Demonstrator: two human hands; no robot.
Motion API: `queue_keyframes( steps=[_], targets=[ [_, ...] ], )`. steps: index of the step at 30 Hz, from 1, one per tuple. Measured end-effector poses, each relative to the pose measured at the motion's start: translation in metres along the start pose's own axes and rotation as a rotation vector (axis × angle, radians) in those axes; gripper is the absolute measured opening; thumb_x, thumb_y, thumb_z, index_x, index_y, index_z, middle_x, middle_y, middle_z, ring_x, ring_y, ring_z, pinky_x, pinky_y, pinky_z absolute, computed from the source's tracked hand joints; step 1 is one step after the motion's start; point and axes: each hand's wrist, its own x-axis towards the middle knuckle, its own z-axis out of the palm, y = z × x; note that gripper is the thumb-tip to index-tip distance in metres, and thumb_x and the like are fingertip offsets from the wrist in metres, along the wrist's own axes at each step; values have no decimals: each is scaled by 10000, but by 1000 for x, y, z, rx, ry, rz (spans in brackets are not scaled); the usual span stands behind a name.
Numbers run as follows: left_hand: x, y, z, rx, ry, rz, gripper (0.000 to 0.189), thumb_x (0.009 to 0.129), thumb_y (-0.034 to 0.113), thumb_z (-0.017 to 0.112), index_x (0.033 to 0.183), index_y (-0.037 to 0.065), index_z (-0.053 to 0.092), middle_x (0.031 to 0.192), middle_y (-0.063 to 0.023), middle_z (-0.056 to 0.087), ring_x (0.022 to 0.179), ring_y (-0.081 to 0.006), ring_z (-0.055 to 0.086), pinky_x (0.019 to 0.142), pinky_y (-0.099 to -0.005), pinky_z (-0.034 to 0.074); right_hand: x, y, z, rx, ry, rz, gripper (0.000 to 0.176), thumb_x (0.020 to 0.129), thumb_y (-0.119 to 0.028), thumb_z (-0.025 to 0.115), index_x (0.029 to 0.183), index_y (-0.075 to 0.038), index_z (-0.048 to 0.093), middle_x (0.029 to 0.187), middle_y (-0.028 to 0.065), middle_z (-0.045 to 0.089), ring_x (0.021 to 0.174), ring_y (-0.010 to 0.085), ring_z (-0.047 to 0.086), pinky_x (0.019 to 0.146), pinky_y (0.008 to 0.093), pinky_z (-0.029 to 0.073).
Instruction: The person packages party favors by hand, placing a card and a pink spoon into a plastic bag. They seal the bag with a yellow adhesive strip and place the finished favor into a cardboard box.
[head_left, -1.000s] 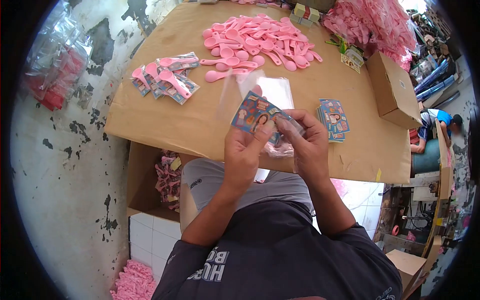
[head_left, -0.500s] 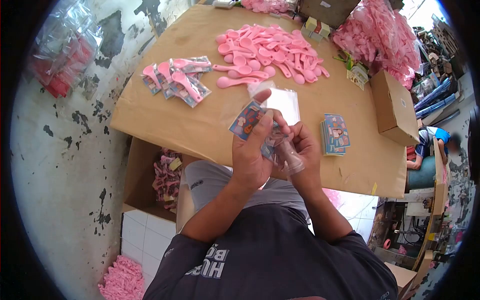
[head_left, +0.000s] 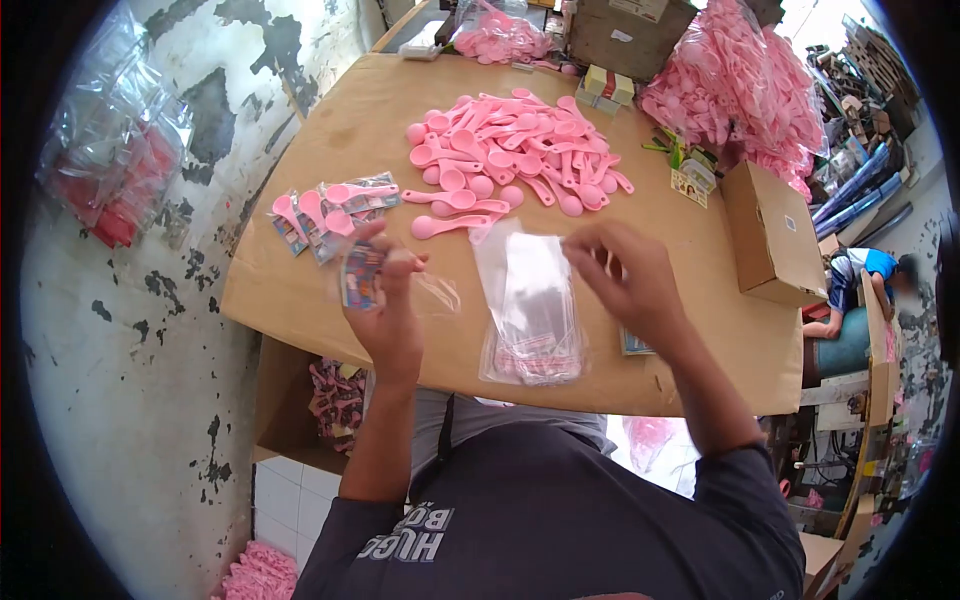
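My left hand [head_left: 388, 300] grips a printed card [head_left: 360, 275] with clear plastic trailing from it to the right. It is close to several bagged pink spoons [head_left: 312, 210] at the table's left. My right hand [head_left: 625, 275], fingers bent and apart with nothing seen between them, hovers at the upper right of a stack of clear plastic bags [head_left: 535, 310]. Below that hand a stack of cards [head_left: 634, 342] is mostly hidden by the wrist. A heap of loose pink spoons [head_left: 520, 145] lies beyond the bags.
A cardboard box [head_left: 770, 235] stands at the table's right edge, near a large bag of pink spoons [head_left: 735, 85]. Small boxes [head_left: 606, 86] sit at the back. An open carton [head_left: 290, 400] is below the table at left. Another person [head_left: 860, 280] is at far right.
My hands have parted: the left moved left with the card, while the right let go and moved up and right. The bag stack is now uncovered. The camera view has shifted.
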Motion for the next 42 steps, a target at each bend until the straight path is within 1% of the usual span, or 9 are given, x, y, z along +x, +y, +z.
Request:
queue_keyframes(
  steps=[6, 8, 9, 11, 14, 20, 23, 29, 42],
  targets=[
    [-7, 8, -16, 141, -246, 48, 646, 930, 353, 801, 1382, -22, 531, 1070, -78, 625, 904, -147, 619, 866, -336, 543, 81, 56, 68, -276, -186, -229, 243, 937, -169, 668, 1165, -84, 669, 1002, 109, 686, 958, 295, 667, 796, 416, 538],
    [-4, 19, -32, 640, -427, 396, 806, 894, 538, 767, 1395, -36, 504, 1075, -86, 632, 897, -159, 625, 881, -358, 552, 92, 61, 88, -339, -228, -213, 257, 927, -168, 662, 1175, -103, 659, 1028, 106, 680, 1000, 308, 657, 816, 430, 536],
    [-7, 21, -34, 647, -418, 393, 806, 894, 538, 767, 1395, -36, 504, 1075, -86, 632, 897, -159, 625, 881, -358, 552, 96, 62, 97, -409, -266, -190, 273, 917, -167, 656, 1186, -121, 649, 1054, 103, 674, 1043, 321, 647, 837, 444, 534],
    [-11, 22, -36, 52, -135, 69, 948, 859, 711, 672, 1408, -36, 474, 1049, -81, 635, 896, -167, 631, 899, -369, 562, 102, 66, 102, -440, -288, -204, 262, 912, -163, 659, 1170, -115, 648, 1045, 105, 675, 1026, 317, 649, 833, 445, 533],
    [6, 17, -54, -201, 23, -140, 985, 843, 804, 598, 1406, 6, 475, 963, -49, 619, 857, -158, 613, 876, -385, 567, 102, 75, 98, -425, -273, -260, 227, 911, -169, 676, 1126, -100, 655, 987, 108, 669, 978, 308, 653, 816, 448, 528],
    [5, 1, -55, -278, -4, -219, 938, 859, 800, 597, 1394, 36, 498, 941, -25, 599, 832, -153, 588, 899, -385, 548, 71, 67, 63, -279, -252, -64, 238, 938, -116, 695, 1170, -61, 694, 953, 101, 712, 832, 222, 678, 768, 359, 538],
    [6, -5, -56, -403, -20, -236, 882, 886, 756, 625, 1392, 43, 512, 972, -36, 607, 876, -166, 592, 899, -388, 538, 34, 40, 43, -31, -51, 167, 254, 975, -54, 657, 1227, -26, 678, 825, 72, 691, 726, 133, 636, 676, 296, 512],
    [8, -9, -38, -507, -121, -319, 884, 900, 729, 636, 1363, -7, 481, 942, -78, 619, 862, -180, 641, 917, -424, 573, -65, -17, 7, 218, 211, 493, 234, 1009, -67, 637, 1229, 3, 672, 865, 4, 656, 741, 83, 614, 667, 252, 503],
    [41, -9, 9, -838, -100, -557, 642, 989, 600, 609, 1312, 46, 564, 967, -56, 615, 892, -196, 607, 1042, -411, 534, -132, -86, 65, 673, 281, 601, 216, 1035, -101, 637, 1213, 19, 666, 970, 27, 699, 803, 61, 615, 724, 235, 514]
  ],
)
